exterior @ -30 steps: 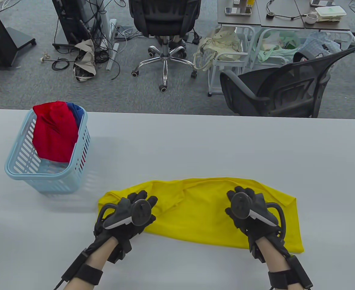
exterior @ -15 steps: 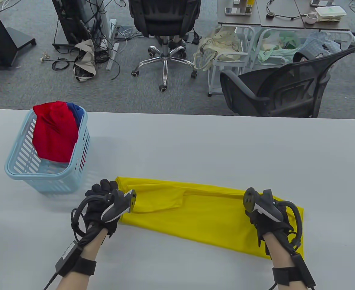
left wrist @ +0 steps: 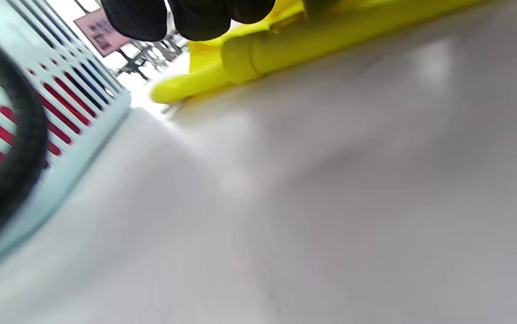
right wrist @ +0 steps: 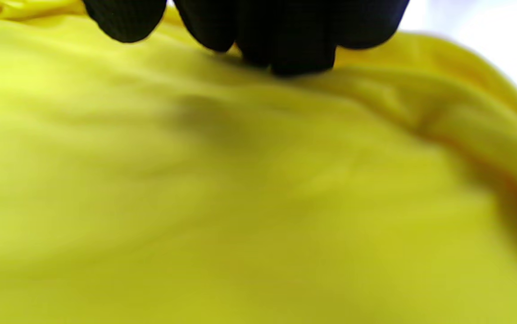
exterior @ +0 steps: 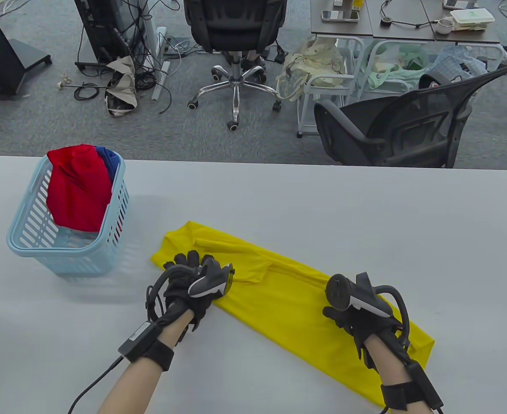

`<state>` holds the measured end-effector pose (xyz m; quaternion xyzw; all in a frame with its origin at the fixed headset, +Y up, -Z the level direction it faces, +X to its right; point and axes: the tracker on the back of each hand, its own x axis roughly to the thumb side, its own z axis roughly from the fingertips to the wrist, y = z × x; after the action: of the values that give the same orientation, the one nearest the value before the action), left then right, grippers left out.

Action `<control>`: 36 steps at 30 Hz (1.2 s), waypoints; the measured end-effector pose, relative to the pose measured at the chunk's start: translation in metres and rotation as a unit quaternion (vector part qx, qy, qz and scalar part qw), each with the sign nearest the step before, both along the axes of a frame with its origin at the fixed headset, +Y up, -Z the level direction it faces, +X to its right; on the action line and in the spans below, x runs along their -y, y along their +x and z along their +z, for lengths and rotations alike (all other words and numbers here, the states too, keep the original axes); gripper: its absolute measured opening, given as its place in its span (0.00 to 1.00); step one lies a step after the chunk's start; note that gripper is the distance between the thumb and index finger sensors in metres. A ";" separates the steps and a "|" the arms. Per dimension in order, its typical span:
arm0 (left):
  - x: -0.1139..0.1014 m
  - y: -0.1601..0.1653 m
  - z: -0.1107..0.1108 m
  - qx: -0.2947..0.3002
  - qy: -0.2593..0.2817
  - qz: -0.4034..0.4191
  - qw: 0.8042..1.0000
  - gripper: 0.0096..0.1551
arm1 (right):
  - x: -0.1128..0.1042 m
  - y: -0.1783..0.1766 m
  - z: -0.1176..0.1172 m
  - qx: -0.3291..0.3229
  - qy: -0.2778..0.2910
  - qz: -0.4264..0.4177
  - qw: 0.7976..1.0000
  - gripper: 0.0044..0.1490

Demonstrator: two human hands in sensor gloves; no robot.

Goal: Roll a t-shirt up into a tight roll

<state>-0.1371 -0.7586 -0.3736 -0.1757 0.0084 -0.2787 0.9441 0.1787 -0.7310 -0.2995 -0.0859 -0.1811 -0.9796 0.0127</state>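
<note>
A yellow t-shirt (exterior: 279, 297), folded into a long strip, lies slantwise on the grey table (exterior: 322, 207), from near the basket down to the front right. My left hand (exterior: 188, 269) holds its far left end. In the left wrist view my fingertips (left wrist: 195, 18) sit over a folded edge of the t-shirt (left wrist: 312, 45). My right hand (exterior: 344, 315) holds the strip near its right end. In the right wrist view my fingertips (right wrist: 285, 36) press into the t-shirt (right wrist: 240, 202), which fills that view.
A light blue basket (exterior: 33, 250) with a red garment (exterior: 78, 189) and a blue one stands at the table's left, close to the shirt's left end; it also shows in the left wrist view (left wrist: 83, 103). Office chairs stand beyond the far edge.
The shirt went from a loose wide fold to a narrow strip. It has turned, with its left end farther from me and its right end nearer. Both hands moved with it.
</note>
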 end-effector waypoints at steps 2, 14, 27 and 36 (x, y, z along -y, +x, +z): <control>-0.016 0.004 0.002 0.012 0.082 -0.015 0.996 0.47 | 0.000 -0.003 0.004 -0.019 -0.002 -0.033 0.999 0.33; 0.005 0.027 -0.006 0.084 -0.008 0.040 0.996 0.53 | 0.010 -0.042 0.017 -0.108 -0.039 -0.008 0.993 0.42; 0.033 0.033 0.040 0.126 -0.171 0.133 0.968 0.54 | 0.017 -0.072 0.024 -0.153 -0.026 0.011 0.988 0.42; 0.029 0.016 0.076 0.182 -0.177 0.162 0.954 0.52 | -0.003 -0.074 0.003 -0.102 0.008 -0.018 0.995 0.42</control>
<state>-0.1210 -0.7880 -0.2981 -0.2848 -0.2417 -0.1462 0.9160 0.1048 -0.7283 -0.2967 -0.1889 -0.1694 -0.9672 0.0142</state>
